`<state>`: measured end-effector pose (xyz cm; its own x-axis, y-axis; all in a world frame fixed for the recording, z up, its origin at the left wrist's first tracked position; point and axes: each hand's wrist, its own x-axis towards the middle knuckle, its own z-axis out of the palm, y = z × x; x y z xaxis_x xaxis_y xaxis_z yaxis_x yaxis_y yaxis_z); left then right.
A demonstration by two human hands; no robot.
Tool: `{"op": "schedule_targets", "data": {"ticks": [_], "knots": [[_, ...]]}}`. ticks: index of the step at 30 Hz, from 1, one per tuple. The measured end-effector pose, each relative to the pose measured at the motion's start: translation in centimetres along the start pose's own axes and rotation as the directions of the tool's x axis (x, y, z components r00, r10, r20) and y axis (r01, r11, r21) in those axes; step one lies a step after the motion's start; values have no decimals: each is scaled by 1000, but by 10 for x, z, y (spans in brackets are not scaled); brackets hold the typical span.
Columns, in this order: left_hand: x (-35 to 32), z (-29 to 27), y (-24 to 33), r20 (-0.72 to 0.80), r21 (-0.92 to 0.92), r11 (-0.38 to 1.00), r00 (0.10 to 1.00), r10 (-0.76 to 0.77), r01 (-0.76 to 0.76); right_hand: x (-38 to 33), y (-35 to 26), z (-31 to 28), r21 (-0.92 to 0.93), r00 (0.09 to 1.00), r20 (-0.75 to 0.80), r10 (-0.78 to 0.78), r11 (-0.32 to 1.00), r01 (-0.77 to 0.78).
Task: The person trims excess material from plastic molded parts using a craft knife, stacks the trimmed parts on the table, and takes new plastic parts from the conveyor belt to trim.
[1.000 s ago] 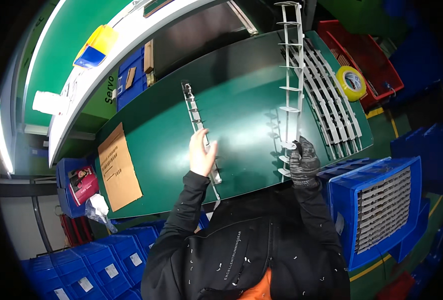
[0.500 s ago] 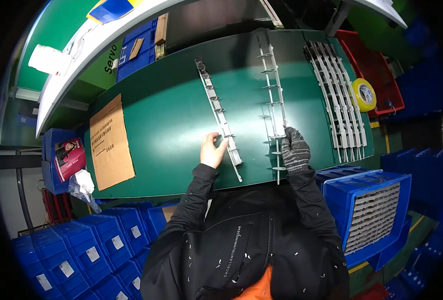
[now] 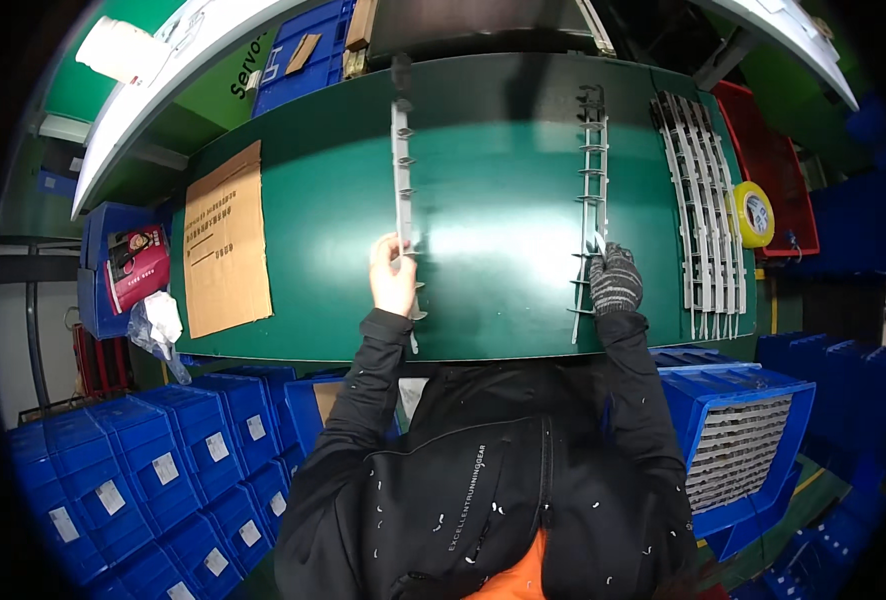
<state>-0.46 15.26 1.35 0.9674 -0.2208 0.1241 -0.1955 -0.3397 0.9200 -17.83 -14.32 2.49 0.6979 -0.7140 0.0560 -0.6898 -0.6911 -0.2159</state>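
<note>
In the head view, the bare left hand [image 3: 393, 275] is resting near the front edge of the green table [image 3: 503, 150], its fingers closed around the lower part of a long grey notched strip [image 3: 401, 170] that is now lying straight, running from the front edge toward the back edge; a second ago it was lying at a slant. The gloved right hand [image 3: 615, 280] is pinching a ladder-like grey strip [image 3: 590, 180], which has likewise come down from an upright tilt and is lying parallel to the first, so the two pieces are being squared up side by side. Toward the table's right edge a stack of similar strips [image 3: 705, 220] is lying beside a yellow tape roll [image 3: 753, 213]; a cardboard sheet [image 3: 225, 240] is lying near the left edge.
</note>
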Motion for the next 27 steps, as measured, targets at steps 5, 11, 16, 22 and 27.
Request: {"op": "schedule_targets", "data": {"ticks": [5, 11, 16, 22, 27], "knots": [[-24, -87, 8, -251, -79, 996, 966, -54, 35, 27, -71, 35, 331, 887, 380, -263, 934, 135], [-57, -133, 37, -415, 19, 1000, 910, 6, 2, -84, -199, 51, 511, 305, 625, -718, 672, 536], [-52, -123, 65, -367, 192, 963, 897, 247, -187, -74, -177, 2, 494, 278, 386, -880, 452, 743], [-38, -72, 57, -219, 471, 838, 883, 415, -277, -9, -92, -34, 609, 898, 16, -440, 717, 341], [-31, -10, 25, 345, 502, 849, 938, -22, -164, -5, -51, -5, 179, 939, 314, -141, 980, 87]]}}
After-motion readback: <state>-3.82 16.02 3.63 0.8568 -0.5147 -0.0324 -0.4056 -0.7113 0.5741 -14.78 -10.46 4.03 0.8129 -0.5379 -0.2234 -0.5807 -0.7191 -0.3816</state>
